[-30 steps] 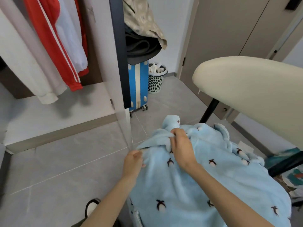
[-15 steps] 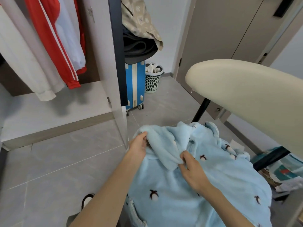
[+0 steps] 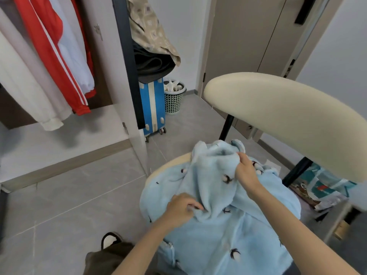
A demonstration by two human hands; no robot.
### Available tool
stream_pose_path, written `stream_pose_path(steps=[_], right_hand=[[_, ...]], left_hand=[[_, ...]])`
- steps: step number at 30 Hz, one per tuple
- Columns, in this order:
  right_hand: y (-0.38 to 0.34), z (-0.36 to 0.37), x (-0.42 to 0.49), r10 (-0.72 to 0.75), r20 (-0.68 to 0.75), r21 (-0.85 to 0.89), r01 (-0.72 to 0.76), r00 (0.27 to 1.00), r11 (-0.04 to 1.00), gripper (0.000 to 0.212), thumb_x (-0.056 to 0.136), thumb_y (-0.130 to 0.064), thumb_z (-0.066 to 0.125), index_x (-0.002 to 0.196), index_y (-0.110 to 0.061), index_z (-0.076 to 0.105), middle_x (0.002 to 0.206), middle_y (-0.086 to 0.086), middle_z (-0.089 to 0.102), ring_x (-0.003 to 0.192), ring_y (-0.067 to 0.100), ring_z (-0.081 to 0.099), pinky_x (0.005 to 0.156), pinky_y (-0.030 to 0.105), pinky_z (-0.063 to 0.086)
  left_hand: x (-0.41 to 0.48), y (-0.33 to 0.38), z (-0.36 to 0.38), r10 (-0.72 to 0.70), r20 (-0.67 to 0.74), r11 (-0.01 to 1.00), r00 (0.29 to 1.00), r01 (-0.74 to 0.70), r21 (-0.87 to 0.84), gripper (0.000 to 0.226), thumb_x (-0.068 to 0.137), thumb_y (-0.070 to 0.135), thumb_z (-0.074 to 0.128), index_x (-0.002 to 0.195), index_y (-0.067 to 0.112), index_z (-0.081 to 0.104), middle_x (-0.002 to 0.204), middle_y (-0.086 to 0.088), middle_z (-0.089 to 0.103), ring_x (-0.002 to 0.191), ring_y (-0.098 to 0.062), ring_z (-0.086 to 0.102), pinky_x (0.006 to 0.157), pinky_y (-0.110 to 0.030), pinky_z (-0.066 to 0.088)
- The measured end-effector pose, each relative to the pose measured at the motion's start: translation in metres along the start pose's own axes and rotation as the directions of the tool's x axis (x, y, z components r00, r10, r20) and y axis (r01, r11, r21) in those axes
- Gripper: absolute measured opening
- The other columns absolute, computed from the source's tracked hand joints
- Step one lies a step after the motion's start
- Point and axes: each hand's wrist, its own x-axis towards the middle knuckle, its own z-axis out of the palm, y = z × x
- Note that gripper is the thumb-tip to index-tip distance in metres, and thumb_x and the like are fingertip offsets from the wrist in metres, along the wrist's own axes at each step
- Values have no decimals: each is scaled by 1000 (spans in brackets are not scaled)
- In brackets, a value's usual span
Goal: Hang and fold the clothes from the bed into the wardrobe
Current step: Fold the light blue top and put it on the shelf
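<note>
A: Where is the fleece lying relative to the hands?

B: The light-blue fleece garment (image 3: 228, 235) is spreading over a cream round seat (image 3: 168, 161), directly under both hands. The left hand (image 3: 181, 210) is pinching a fold at the near-left part of the raised bunch, fingers closed on the cloth. The right hand (image 3: 245, 171) is gripping the far edge of that same bunch, up by the collar end, also closed on fabric. So the garment is touching both hands, and the lifted ridge of cloth is running between them.

A: And the wardrobe?

B: The wardrobe (image 3: 123, 80) is standing open to the left, well apart from the garment, across the grey tiled floor (image 3: 69, 195).

A: Count what is hanging in there.

B: I am seeing 1 white garment (image 3: 29, 92) and 1 red-and-white jacket (image 3: 65, 56) hanging side by side; whether more hang behind them, I cannot tell.

A: Anything else?

B: 1 blue suitcase (image 3: 153, 108) is standing just beyond the wardrobe's end panel, with 1 perforated basket (image 3: 173, 98) just beside it. 1 cream chair back (image 3: 288, 120) is curving above the right hand. 2 hands, 1 fleece.
</note>
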Motion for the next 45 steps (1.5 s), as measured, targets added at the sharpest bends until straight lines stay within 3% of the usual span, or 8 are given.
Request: stream_pose_path(steps=[7, 13, 18, 22, 30, 35, 38, 45], right_hand=[[24, -28, -43, 405, 249, 199, -456, 879, 867, 38, 86, -70, 50, 107, -38, 58, 108, -13, 59, 101, 14, 58, 76, 34, 52], [19, -36, -60, 158, 423, 34, -190, 892, 981, 14, 88, -5, 61, 98, -15, 58, 84, -4, 61, 76, 12, 56, 57, 17, 47], [15, -93, -70, -61, 274, -145, 104, 960, 984, 38, 80, 16, 38, 69, -18, 51, 68, -7, 51, 66, 10, 44, 60, 17, 37], [42, -140, -86, 348, 463, -779, 188, 815, 598, 45, 85, 6, 39, 84, -29, 66, 117, -6, 58, 108, 18, 54, 76, 22, 41], [73, -71, -68, 80, 178, -507, 21, 981, 861, 41, 98, -24, 50, 137, -13, 48, 139, 7, 51, 127, 24, 47, 105, 31, 37], [61, -20, -14, 247, 148, -475, -150, 958, 867, 60, 96, -51, 43, 145, -20, 31, 144, 5, 43, 135, 30, 33, 107, 44, 27], [59, -7, 10, 353, 76, -554, -255, 933, 793, 56, 91, -63, 41, 129, -22, 44, 129, 4, 51, 130, 29, 34, 100, 45, 25], [37, 0, 48, -126, 131, -234, 154, 983, 960, 14, 96, -26, 56, 87, -16, 62, 86, 3, 67, 86, 23, 61, 79, 37, 47]], left_hand=[[-4, -11, 17, -162, -95, 986, 982, 156, -63, 21, 84, 14, 60, 94, 33, 61, 110, 7, 50, 116, -16, 44, 103, -26, 31], [1, 11, 16, -565, -109, 745, 818, 449, -494, 16, 83, 17, 62, 91, 29, 59, 143, -6, 19, 132, -23, 29, 102, -29, 38], [3, 27, 25, -543, -231, 734, 807, 323, -597, 24, 83, 5, 60, 101, 21, 60, 121, -4, 29, 125, -22, 35, 104, -34, 40], [4, 46, 40, -616, -254, 676, 745, 335, -657, 19, 85, 8, 60, 102, 17, 57, 112, -6, 46, 92, -19, 48, 93, -36, 45], [13, 42, 34, -671, 97, 248, 735, 345, -905, 19, 95, 29, 57, 88, 12, 58, 91, -4, 58, 87, -18, 54, 88, -33, 44], [40, 33, 19, -668, 108, 113, 736, 244, -963, 20, 94, 35, 59, 95, 16, 60, 85, 1, 63, 80, -14, 60, 77, -31, 50], [58, 29, 7, -652, 123, 102, 748, 247, -964, 17, 89, 37, 66, 92, 20, 63, 84, 3, 68, 81, -13, 62, 71, -28, 50], [103, 20, -13, -653, 140, 7, 744, 190, -982, 24, 98, 24, 55, 112, 7, 61, 126, -16, 60, 107, -30, 59, 94, -39, 44]])
